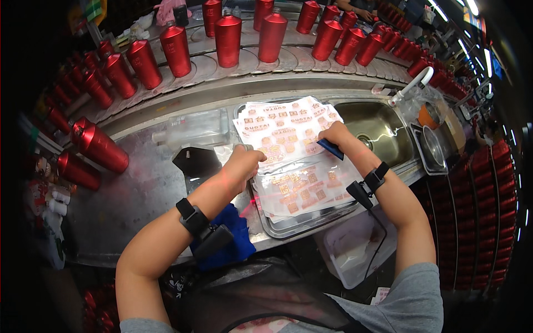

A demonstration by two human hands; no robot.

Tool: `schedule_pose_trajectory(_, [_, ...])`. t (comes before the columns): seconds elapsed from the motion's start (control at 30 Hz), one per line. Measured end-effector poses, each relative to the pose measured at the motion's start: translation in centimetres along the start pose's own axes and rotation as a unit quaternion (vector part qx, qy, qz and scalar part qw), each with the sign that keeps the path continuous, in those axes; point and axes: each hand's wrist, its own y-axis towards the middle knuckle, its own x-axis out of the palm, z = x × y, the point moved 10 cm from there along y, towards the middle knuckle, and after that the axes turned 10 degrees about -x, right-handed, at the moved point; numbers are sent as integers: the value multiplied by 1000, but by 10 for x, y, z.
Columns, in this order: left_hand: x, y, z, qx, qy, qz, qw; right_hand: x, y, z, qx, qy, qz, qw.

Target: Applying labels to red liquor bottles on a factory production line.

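A stack of white sheets with red and gold printing (283, 123) lies in a shallow metal tray (300, 228). The sheets nearer me look wet and see-through (307, 191). My left hand (240, 165) is closed at the left edge of the upper sheets, its thumb and forefinger pinching a printed sheet. My right hand (336, 135) grips a flat dark-blue scraper (331, 149) over the right side of the stack. Its blade rests on or just above the paper; I cannot tell which. Black bands with small devices are strapped round both my forearms.
Red bottles (228, 41) stand along a curved conveyor (205, 66) beyond the worktop. A sink (383, 133) with a white tap (412, 84) is at the right. Left of the tray lie a blue cloth (226, 233), a black box-like object (195, 161) and a clear container (198, 126).
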Motion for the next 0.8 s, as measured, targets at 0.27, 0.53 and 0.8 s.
schedule_pose_trajectory(0.27, [-4, 14, -5, -3, -14, -2, 1000, 2, 0, -13, -44, 21, -2, 999])
schedule_pose_trajectory(0.53, [-3, 9, -5, -7, -11, 5, 1000, 8, -33, -29, 68, 208, -62, 974])
schedule_pose_trajectory(0.8, [-9, 13, -10, -11, 5, 18, 1000, -17, -36, -37, -26, 384, 23, 923])
